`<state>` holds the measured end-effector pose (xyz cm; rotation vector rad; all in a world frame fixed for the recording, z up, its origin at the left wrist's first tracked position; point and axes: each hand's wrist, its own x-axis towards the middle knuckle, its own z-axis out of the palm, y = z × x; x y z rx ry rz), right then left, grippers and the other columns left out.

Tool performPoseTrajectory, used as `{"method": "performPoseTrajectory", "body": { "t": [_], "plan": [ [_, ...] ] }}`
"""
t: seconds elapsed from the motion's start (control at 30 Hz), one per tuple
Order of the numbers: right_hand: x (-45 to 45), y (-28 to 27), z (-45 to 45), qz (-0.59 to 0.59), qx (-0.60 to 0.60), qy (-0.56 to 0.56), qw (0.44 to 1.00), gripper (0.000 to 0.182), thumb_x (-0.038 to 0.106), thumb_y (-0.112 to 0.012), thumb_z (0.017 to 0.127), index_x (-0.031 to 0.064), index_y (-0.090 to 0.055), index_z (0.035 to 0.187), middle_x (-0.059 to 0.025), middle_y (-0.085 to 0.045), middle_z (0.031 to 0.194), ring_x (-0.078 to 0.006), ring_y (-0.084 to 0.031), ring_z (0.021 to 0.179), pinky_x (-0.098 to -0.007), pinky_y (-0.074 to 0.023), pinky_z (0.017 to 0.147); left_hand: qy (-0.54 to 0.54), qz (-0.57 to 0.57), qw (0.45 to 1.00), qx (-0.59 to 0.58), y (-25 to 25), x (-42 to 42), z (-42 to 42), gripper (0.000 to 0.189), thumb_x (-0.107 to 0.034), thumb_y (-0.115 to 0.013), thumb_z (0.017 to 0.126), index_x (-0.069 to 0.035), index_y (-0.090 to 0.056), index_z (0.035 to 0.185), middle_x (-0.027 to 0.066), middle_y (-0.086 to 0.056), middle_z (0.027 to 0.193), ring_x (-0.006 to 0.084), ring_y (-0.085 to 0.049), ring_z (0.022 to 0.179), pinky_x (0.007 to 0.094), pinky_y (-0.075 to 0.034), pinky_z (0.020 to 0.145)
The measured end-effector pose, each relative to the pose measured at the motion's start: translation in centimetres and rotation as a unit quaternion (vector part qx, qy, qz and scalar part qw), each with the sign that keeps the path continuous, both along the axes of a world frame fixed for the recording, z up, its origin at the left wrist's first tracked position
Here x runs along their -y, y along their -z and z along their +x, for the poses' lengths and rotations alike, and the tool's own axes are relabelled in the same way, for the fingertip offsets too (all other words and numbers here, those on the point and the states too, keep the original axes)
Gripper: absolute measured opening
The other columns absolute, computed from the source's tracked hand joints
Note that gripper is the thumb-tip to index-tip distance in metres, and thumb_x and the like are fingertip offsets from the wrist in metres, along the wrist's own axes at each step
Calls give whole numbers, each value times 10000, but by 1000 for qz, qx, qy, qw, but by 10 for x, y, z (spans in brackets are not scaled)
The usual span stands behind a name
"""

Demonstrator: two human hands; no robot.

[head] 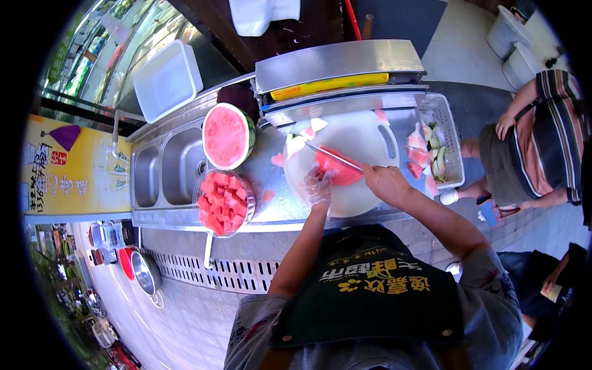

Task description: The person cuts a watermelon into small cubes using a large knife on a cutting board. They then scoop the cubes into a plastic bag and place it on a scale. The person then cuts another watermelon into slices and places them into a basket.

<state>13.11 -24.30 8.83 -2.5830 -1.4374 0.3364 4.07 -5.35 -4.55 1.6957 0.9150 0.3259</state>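
On a round white cutting board (365, 199) lies a piece of red watermelon flesh (344, 175). My left hand (318, 186), in a clear plastic glove, rests its fingers on the flesh's left side. My right hand (387, 184) grips a kitchen knife (334, 156), whose blade lies across the flesh and points to the upper left. White and green rind scraps (296, 144) sit at the board's upper left. Left of the board, a clear round tub holds watermelon cubes (222, 203), and above it stands a cut watermelon half (226, 136), red face showing.
A double steel sink (182, 169) is at the left, with a white plastic tub (167, 83) above it. A film-wrapping machine (340, 67) stands behind the board. Rind pieces (417, 150) and a white basket (455, 152) are at the right. Other people stand farther right.
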Motion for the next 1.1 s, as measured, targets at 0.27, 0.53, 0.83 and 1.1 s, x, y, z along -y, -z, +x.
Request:
{"method": "performPoseTrajectory", "body": {
  "t": [0.27,0.53,0.83,1.1],
  "plan": [
    [-20,40,1,-53,-34,14,998,185,51,-498,818,-13,-485,991,-191,-668,765,-353,-671,698,-443,-536,639,-22,187,977,97,20,9,-9,203,-95,-736,756,-5,-615,893,3,-547,697,115,-511,652,280,-427,596],
    [-22,-11,-27,15,5,10,1000,186,46,-522,795,0,-481,970,-167,-659,728,-343,-669,664,-429,-531,599,-77,-63,984,149,65,-3,-21,274,-87,-665,819,-10,-596,1072,65,-585,847,172,-558,782,320,-468,715],
    [-26,32,-19,16,-20,19,999,75,80,-502,853,27,-487,903,-158,-639,684,-355,-643,619,-466,-507,556,11,203,976,72,26,-47,-25,544,-116,-655,795,12,-479,1293,185,-547,1174,305,-543,1055,388,-443,939],
    [38,12,-62,159,-109,293,936,163,162,-537,915,13,-474,935,-229,-593,637,-435,-597,612,-530,-454,551,570,575,586,48,-90,-81,45,1053,-274,-828,601,-135,-266,1480,147,-464,1380,345,-445,1265,444,-371,1053]
  ]
}}
